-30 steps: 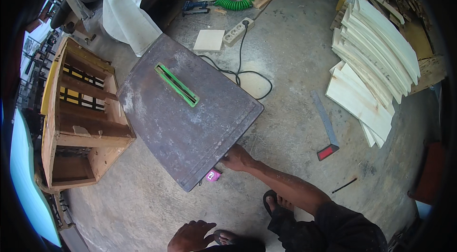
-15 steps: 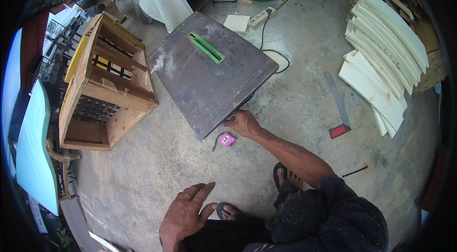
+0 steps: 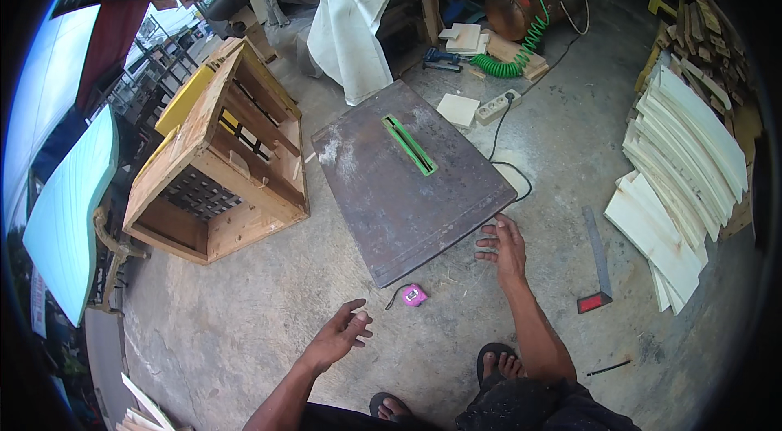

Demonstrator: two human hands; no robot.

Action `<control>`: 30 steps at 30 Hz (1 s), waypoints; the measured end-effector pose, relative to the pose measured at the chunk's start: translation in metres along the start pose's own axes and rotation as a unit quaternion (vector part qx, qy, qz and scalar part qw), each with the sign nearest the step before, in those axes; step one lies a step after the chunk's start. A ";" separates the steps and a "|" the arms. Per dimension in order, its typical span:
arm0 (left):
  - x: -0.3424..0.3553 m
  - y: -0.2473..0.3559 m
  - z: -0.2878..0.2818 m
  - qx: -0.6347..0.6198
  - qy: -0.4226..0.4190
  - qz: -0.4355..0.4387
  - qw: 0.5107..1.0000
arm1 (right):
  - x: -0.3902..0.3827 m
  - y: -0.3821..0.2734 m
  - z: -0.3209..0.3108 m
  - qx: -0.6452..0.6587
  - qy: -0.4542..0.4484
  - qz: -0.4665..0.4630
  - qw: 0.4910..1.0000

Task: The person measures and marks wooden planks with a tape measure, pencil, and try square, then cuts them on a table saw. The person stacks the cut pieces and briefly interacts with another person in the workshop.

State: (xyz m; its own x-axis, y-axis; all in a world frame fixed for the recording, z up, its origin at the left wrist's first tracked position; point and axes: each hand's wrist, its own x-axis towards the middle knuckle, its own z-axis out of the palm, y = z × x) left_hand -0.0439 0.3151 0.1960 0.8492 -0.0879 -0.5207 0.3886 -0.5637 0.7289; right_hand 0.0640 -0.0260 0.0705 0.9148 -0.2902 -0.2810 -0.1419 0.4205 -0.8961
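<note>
Fingers of the right hand are spread apart, empty, just off the near corner of the metal worktop. Left hand hangs open nearer the person, empty too. Pink tape measure lies on the floor just below the worktop's near edge.

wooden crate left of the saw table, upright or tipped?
Tipped. The wooden crate lies on its side on the concrete floor: its open face points sideways, showing the slatted inside, left of the saw table.

Soft, even daylight enters from about ten o'clock; shadows are faint. Fisheye bending and a dark vignette ring the rim, where detail perhaps blurs slightly.
</note>
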 end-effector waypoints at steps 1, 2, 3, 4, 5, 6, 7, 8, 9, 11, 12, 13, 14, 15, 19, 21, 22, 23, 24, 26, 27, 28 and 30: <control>0.025 0.007 0.007 -0.092 0.023 -0.017 0.995 | 0.009 -0.016 -0.006 0.004 0.006 -0.007 1.000; 0.049 0.010 0.015 -0.180 0.045 -0.041 0.982 | 0.020 -0.028 -0.009 0.010 0.012 -0.007 1.000; 0.072 0.009 0.023 -0.233 0.073 -0.059 0.968 | 0.026 -0.035 -0.007 0.021 0.017 -0.007 1.000; 0.095 0.007 0.029 -0.283 0.103 -0.077 0.950 | 0.026 -0.037 0.000 -0.010 0.004 -0.001 1.000; 0.114 0.007 0.038 -0.332 0.127 -0.092 0.930 | 0.024 -0.040 0.006 -0.043 -0.004 0.001 0.999; 0.129 0.010 0.053 -0.325 0.161 -0.066 0.930 | 0.027 -0.041 0.009 -0.077 -0.009 0.001 0.997; 0.140 0.010 0.068 -0.317 0.196 -0.039 0.927 | 0.030 -0.037 0.009 -0.064 -0.002 -0.005 0.998; 0.145 0.010 0.075 -0.304 0.241 -0.008 0.922 | 0.030 -0.032 0.014 -0.042 -0.005 -0.010 0.999; 0.159 0.004 0.076 -0.285 0.358 -0.027 0.889 | 0.034 -0.031 0.022 -0.019 -0.008 -0.014 1.000; 0.171 -0.010 0.080 -0.226 0.377 -0.029 0.898 | 0.038 -0.030 0.024 -0.016 0.028 0.005 0.999; 0.177 -0.017 0.078 -0.196 0.387 -0.029 0.900 | 0.040 -0.028 0.028 -0.013 0.044 0.015 0.999; 0.179 -0.011 0.080 -0.207 0.380 -0.041 0.901 | 0.045 -0.026 0.026 -0.009 0.035 0.010 0.999; 0.177 0.006 0.078 -0.217 0.373 -0.053 0.900 | 0.051 -0.026 0.026 -0.005 0.026 0.005 1.000; 0.180 0.019 0.072 -0.226 0.367 -0.062 0.900 | 0.057 -0.027 0.029 0.003 0.015 -0.001 1.000; 0.221 0.034 0.030 -0.264 0.363 -0.070 0.891 | 0.099 -0.025 0.055 -0.009 -0.045 0.001 0.999; 0.244 0.043 0.011 -0.281 0.365 -0.059 0.885 | 0.123 -0.026 0.071 -0.031 -0.049 0.020 0.998; 0.260 0.042 0.003 -0.282 0.371 -0.048 0.883 | 0.136 -0.027 0.079 -0.030 -0.058 0.007 0.998; 0.274 0.041 -0.007 -0.282 0.378 -0.038 0.881 | 0.147 -0.028 0.089 -0.029 -0.069 -0.004 0.997; 0.288 0.039 -0.018 -0.281 0.385 -0.027 0.879 | 0.160 -0.030 0.099 -0.027 -0.079 -0.015 0.996; 0.320 0.053 -0.028 -0.286 0.390 -0.044 0.874 | 0.197 -0.035 0.107 -0.094 -0.077 0.009 0.992; 0.335 0.064 -0.034 -0.288 0.391 -0.051 0.873 | 0.213 -0.043 0.110 -0.127 -0.074 0.019 0.989; 0.349 0.075 -0.041 -0.282 0.391 -0.052 0.874 | 0.224 -0.053 0.113 -0.152 -0.083 0.015 0.985; 0.370 0.087 -0.049 -0.265 0.386 -0.058 0.882 | 0.235 -0.067 0.107 -0.201 -0.094 0.012 0.975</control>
State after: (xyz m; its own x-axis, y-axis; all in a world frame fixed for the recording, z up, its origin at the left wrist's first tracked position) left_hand 0.3219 0.2735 0.0886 0.7032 0.6464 -0.2960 0.4272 -0.0514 0.9027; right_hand 0.3288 -0.0299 0.1009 0.9573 -0.1060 -0.2691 -0.2659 0.0439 -0.9630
